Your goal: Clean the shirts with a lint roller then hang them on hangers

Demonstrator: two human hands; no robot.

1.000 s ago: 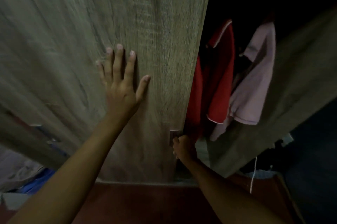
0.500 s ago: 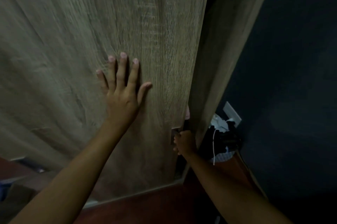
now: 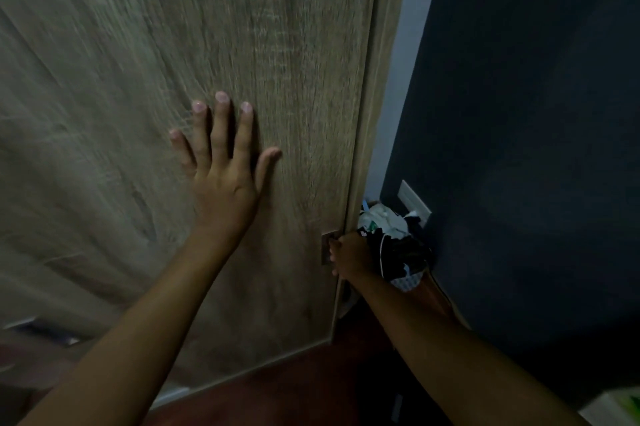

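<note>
Shut now: the grey-brown wood-grain wardrobe door (image 3: pixel 214 44), which 1 s ago stood ajar w/ a red shirt and a pink shirt hanging in the gap, has swung across and closed that gap; neither shirt shows in the head view any more, so the task's garments sit out of sight behind the door, on the far side of the panel from both hands. Left hand (image 3: pixel 223 179) lies flat on the door face, fingers (image 3: pixel 221 127) spread wide, thumb angled out to the right, palm against the wood. Right hand (image 3: pixel 349 254) is curled at the door's right edge, beside the small square metal handle plate (image 3: pixel 327 247); whether its fingers pinch the plate or just hook the edge can't be told. Just right of that hand, a crumpled black-and-white cloth pile (image 3: pixel 394 238) sits low against the dark navy wall (image 3: pixel 519 114), below a white wall socket (image 3: pixel 414 202). Dark red floor (image 3: pixel 294 387) runs under the door.
</note>
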